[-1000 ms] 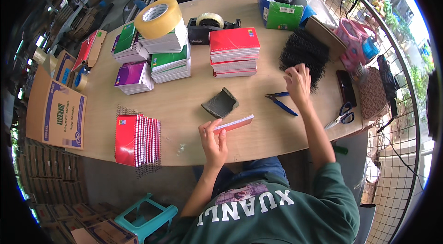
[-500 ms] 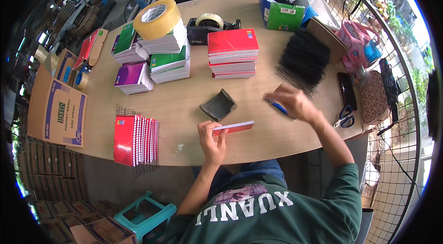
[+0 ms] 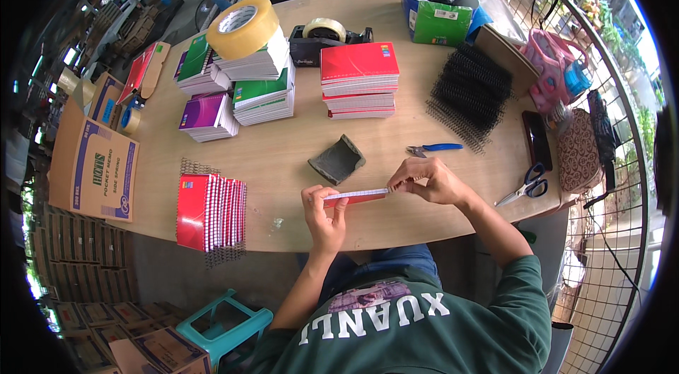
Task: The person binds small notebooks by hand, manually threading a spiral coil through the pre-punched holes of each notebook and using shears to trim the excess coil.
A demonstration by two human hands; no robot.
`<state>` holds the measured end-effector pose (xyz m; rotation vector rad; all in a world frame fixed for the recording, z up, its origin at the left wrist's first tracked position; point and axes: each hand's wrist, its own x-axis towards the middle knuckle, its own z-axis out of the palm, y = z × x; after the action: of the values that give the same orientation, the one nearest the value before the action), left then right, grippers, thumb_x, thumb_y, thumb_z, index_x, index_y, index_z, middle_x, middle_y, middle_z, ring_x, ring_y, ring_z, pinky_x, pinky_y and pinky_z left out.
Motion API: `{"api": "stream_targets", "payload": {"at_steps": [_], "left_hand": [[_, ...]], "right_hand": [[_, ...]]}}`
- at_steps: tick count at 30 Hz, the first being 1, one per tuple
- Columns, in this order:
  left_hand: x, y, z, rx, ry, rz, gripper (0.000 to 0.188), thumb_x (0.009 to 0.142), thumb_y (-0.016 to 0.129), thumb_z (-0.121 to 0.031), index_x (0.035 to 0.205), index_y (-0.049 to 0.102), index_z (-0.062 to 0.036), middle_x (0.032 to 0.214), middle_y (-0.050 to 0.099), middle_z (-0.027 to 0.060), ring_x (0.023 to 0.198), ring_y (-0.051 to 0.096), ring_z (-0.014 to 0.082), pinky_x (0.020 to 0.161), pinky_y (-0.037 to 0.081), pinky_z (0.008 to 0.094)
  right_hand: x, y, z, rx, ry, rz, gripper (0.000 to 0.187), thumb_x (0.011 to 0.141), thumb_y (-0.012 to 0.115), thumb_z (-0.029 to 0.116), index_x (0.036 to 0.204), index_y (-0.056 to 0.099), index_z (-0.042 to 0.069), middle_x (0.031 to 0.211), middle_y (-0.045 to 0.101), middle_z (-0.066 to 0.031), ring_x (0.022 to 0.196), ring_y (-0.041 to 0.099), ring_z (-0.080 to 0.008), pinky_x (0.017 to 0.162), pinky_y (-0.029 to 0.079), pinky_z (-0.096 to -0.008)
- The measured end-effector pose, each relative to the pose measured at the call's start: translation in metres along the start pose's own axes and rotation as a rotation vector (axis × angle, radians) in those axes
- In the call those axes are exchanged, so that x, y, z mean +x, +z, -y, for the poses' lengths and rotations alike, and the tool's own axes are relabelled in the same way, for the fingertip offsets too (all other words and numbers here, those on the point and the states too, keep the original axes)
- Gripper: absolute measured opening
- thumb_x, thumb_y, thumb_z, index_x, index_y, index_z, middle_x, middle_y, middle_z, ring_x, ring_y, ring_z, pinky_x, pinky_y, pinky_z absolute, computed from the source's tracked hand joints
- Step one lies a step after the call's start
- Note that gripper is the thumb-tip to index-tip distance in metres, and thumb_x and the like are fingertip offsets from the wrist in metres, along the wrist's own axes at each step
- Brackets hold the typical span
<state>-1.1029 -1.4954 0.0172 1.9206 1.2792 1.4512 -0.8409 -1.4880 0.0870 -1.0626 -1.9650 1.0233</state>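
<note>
My left hand is closed on the left end of a thin red notebook, held edge-up above the table's near side. At the notebook's right end, my right hand has its thumb and fingers pinched together on the corner of the bound edge; any wire between the fingertips is too small to make out. Blue-handled cutting pliers lie just beyond my right hand. A dark, curved scrap-like tray rests on the table beyond the notebook.
Red notebooks with wire spines sit front left. Farther back are stacked red notebooks, green notebooks, a tape roll and a tape dispenser. Black wire coils, scissors and a phone lie right. A carton stands left.
My right hand has let go of the pliers, which now lie flat on the table, and has moved left to the notebook's right end. My left hand keeps its hold.
</note>
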Motion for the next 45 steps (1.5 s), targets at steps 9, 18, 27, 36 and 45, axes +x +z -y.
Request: {"api": "stream_targets", "payload": {"at_steps": [9, 18, 27, 36, 45], "left_hand": [[-0.001, 0.000, -0.003, 0.025, 0.001, -0.005, 0.028, 0.090, 0.075, -0.020, 0.100, 0.055, -0.0021, 0.099, 0.055, 0.0154, 0.099, 0.055, 0.0332, 0.083, 0.046, 0.0434], [-0.003, 0.001, -0.004, 0.012, 0.001, -0.015, 0.029, 0.090, 0.075, -0.019, 0.101, 0.055, -0.0019, 0.099, 0.054, 0.0152, 0.097, 0.055, 0.0326, 0.080, 0.047, 0.0419], [-0.004, -0.012, 0.002, 0.025, 0.032, 0.021, 0.035, 0.087, 0.078, -0.026, 0.100, 0.055, -0.0026, 0.098, 0.053, 0.0134, 0.096, 0.053, 0.0311, 0.082, 0.046, 0.0416], [0.004, -0.015, 0.004, 0.072, 0.026, -0.065, 0.062, 0.072, 0.088, -0.045, 0.097, 0.048, -0.0035, 0.094, 0.046, 0.0095, 0.087, 0.049, 0.0270, 0.077, 0.043, 0.0402], [0.020, -0.010, 0.018, -0.055, 0.116, 0.092, 0.064, 0.070, 0.088, -0.045, 0.097, 0.046, -0.0043, 0.093, 0.044, 0.0093, 0.085, 0.047, 0.0260, 0.072, 0.042, 0.0383]], "right_hand": [[0.000, 0.005, 0.012, -0.274, -0.049, -0.003, 0.018, 0.090, 0.069, 0.012, 0.105, 0.066, 0.003, 0.094, 0.067, -0.0131, 0.081, 0.067, -0.0348, 0.068, 0.052, -0.0416], [0.002, 0.021, 0.015, -0.549, -0.159, -0.024, 0.025, 0.083, 0.077, 0.014, 0.102, 0.064, 0.006, 0.097, 0.062, -0.0095, 0.083, 0.065, -0.0320, 0.063, 0.051, -0.0411], [0.055, 0.028, 0.018, -0.585, -0.001, -0.053, 0.065, 0.092, 0.058, 0.059, 0.124, 0.060, 0.002, 0.117, 0.060, -0.0227, 0.110, 0.060, -0.0392, 0.094, 0.050, -0.0509], [0.100, 0.013, -0.012, -0.485, 0.062, 0.217, 0.059, 0.079, 0.071, 0.046, 0.114, 0.069, -0.002, 0.117, 0.064, -0.0230, 0.112, 0.060, -0.0397, 0.096, 0.050, -0.0441], [0.035, -0.030, -0.009, 0.375, 0.149, 0.471, 0.058, 0.082, 0.068, 0.047, 0.107, 0.074, -0.005, 0.135, 0.058, -0.0181, 0.115, 0.058, -0.0268, 0.095, 0.045, -0.0374]]}}
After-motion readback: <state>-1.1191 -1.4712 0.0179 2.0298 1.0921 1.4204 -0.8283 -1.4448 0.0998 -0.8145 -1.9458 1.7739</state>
